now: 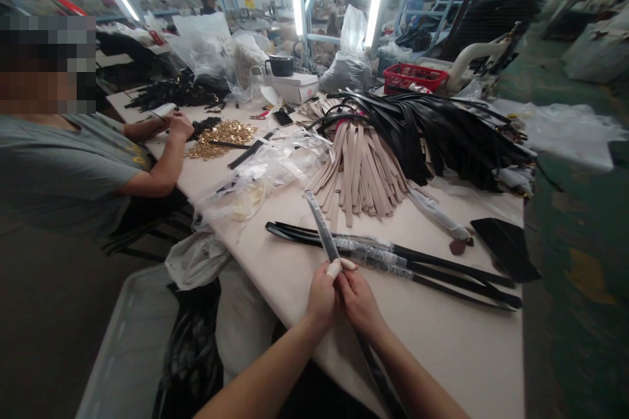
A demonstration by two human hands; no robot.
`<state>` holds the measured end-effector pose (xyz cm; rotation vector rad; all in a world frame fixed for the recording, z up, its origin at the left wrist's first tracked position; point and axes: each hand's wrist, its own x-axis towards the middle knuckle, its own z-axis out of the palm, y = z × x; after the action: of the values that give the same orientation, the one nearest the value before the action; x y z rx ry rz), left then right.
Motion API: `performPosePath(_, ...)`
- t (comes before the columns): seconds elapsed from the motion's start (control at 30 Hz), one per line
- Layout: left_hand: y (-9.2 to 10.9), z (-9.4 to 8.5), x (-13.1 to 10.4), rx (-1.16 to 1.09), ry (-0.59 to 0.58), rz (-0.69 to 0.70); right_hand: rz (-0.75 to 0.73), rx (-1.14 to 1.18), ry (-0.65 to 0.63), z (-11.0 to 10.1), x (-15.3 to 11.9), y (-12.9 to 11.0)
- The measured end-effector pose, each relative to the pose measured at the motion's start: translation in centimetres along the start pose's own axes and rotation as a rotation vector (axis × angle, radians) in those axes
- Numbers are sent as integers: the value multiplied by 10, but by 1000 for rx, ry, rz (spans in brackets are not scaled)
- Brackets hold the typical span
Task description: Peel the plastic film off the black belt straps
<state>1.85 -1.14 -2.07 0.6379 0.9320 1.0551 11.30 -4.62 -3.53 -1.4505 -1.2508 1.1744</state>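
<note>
A long black strap (323, 232), its far part sheathed in clear plastic film, runs through both of my hands. My left hand (322, 294) pinches it, a white cover on the thumb. Right beside it, my right hand (358, 298) closes on the same strap, also with a white cover on a digit. The strap's near end hangs down between my forearms past the table edge. Just beyond my hands lie several black straps (457, 268) with clear film wrapped round their middles. Farther back a fan of beige strips (358, 170) spreads over the table.
Long black strips (413, 124) lie heaped behind the beige ones. Crumpled clear plastic (280, 163) covers the left middle of the table (472, 353). A co-worker (73, 163) sits at left near gold-coloured hardware (223, 137). A red basket (415, 77) stands at the back; a grey bin (122, 340) is below left.
</note>
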Motion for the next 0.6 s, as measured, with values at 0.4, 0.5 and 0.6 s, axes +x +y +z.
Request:
performPosePath(0.4, -25, 5, 2, -25, 118, 47, 1, -32, 15, -1, 5, 2)
performPosePath(0.5, -16, -5, 9, -70, 36, -26, 25, -18, -14, -3, 4, 5)
performPosePath(0.6, 23, -12, 45, -182, -60, -124, 57, -2, -57, -3, -1, 6)
